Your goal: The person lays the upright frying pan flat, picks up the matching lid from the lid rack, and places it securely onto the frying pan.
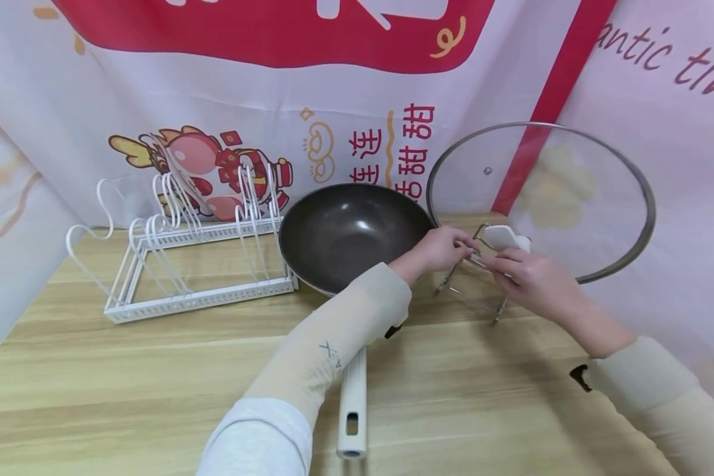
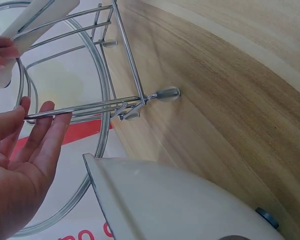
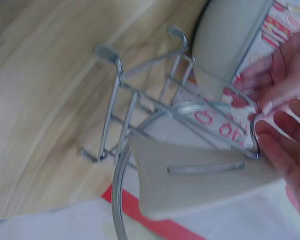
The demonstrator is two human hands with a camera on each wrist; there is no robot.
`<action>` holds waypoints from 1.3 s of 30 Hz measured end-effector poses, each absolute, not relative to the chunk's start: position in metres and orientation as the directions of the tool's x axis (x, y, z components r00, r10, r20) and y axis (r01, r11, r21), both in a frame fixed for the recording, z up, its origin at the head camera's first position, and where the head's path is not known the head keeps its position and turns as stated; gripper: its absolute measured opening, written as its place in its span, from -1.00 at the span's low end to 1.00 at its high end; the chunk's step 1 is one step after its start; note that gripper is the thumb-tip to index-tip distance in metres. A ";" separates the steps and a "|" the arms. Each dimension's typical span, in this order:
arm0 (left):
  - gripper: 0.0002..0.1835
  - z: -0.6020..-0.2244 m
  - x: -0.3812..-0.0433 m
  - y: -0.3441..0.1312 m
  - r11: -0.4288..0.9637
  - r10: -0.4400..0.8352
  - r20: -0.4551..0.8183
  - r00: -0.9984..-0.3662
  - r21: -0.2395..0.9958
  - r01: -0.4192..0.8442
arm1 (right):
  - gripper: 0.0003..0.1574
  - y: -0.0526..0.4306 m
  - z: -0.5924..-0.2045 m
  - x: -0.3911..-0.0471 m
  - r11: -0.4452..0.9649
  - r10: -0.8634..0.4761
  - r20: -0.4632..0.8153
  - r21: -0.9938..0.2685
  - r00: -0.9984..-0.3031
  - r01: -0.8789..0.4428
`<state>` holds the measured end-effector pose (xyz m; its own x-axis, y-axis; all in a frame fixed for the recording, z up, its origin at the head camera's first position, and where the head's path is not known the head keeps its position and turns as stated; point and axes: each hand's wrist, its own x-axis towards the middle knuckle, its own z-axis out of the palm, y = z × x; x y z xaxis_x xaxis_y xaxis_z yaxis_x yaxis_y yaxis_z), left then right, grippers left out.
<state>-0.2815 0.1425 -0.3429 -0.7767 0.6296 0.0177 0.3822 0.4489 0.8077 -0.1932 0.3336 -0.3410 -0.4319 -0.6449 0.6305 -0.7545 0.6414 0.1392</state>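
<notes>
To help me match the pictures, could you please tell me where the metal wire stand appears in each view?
Head: right of centre, just right of the wok.
Left wrist: the wire stand is upper left, feet towards the right.
Right wrist: around the middle, left of the fingers.
Shared landmark: the wok, bottom in left wrist, upper right in right wrist.

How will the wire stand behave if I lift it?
The wire stand should be stiff: its rods look metal. It is likely light for its size, being open-framed. It might tip, as the glass lid rises well above it.
</notes>
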 end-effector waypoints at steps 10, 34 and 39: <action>-0.79 -0.343 -0.280 0.144 0.463 0.599 0.006 -0.801 0.813 0.353 | -0.37 0.348 -0.327 -0.187 0.682 -0.563 0.735 0.156 -0.377 -0.715; -0.80 -0.343 -0.280 0.144 0.464 0.594 -0.007 -0.804 0.820 0.336 | -0.12 0.373 -0.328 -0.189 0.803 -0.477 0.635 0.035 -0.608 -0.594; -0.80 -0.344 -0.281 0.144 0.460 0.592 -0.006 -0.806 0.824 0.332 | -0.08 0.373 -0.337 -0.190 0.833 -0.461 0.595 0.033 -0.659 -0.552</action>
